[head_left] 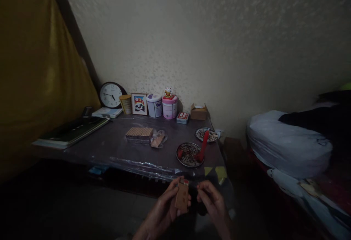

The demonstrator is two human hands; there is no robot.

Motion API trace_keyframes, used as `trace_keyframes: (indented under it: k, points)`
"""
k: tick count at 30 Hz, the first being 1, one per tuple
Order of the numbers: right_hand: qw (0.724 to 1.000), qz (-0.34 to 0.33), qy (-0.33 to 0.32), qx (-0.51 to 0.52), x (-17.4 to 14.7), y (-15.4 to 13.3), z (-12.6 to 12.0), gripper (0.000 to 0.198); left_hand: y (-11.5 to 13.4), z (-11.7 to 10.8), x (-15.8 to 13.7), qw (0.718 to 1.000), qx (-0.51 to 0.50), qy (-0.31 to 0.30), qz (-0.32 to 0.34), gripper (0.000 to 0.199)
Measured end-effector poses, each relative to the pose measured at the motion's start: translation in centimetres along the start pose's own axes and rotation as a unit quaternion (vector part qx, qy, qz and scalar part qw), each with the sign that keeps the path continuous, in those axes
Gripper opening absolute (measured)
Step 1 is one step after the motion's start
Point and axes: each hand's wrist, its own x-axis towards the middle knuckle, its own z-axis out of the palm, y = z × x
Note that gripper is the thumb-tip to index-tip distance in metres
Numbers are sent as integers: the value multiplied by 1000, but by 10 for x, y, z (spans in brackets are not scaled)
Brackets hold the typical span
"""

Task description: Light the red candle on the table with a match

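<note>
In front of the table, my left hand [165,204] is closed around a brown cardboard matchbox [181,197]. The box is held upright and partly slid open at the top, where several red-tipped matches [185,182] show. Just to the right of it, apart from the box, my right hand [210,196] is closed in a pinch. What its fingertips hold, if anything, is too small to make out. Nearest on the table is a round patterned plate [183,162] with a red spoon-like tool [203,147] and dark red bits on it.
Behind that plate, another patterned plate [201,131] carries several thin sticks. Left of them lie a row of stacked small boxes [139,134] and a plastic bag [159,138]. Canisters [170,108], a clock [110,95] and an open carton [198,113] line the wall.
</note>
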Motion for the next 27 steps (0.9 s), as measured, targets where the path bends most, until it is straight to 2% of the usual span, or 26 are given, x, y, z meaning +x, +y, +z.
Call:
trace_keyframes:
  k: [3, 5, 11, 14, 18, 22, 27]
  points:
    - [999, 5, -14, 35, -5, -7, 4, 18, 1, 0, 1, 1000, -2, -25, 3, 36]
    - [999, -14, -20, 33, -8, -11, 7, 17, 2, 2, 1, 1000, 0, -25, 5, 34]
    - [983, -172, -38, -54, -19, -17, 17, 8, 0, 3, -1, 999, -20, -27, 35, 28]
    - [970, -223, -50, -85, -21, -17, 19, 10, -2, 0, 0, 999, -13, -15, 50, 30]
    - [960, -243, -59, -122, -19, -16, 19, 12, -1, 0, 1, 999, -7, 2, 52, 34]
    - [955, -252, -64, -145, -19, -14, 18, 13, -1, -2, 2, 998, -16, -8, 55, 41]
    - [952, -263, -54, -148, -19, -11, 18, 13, -4, -4, 2, 998, -35, -23, 52, 32]
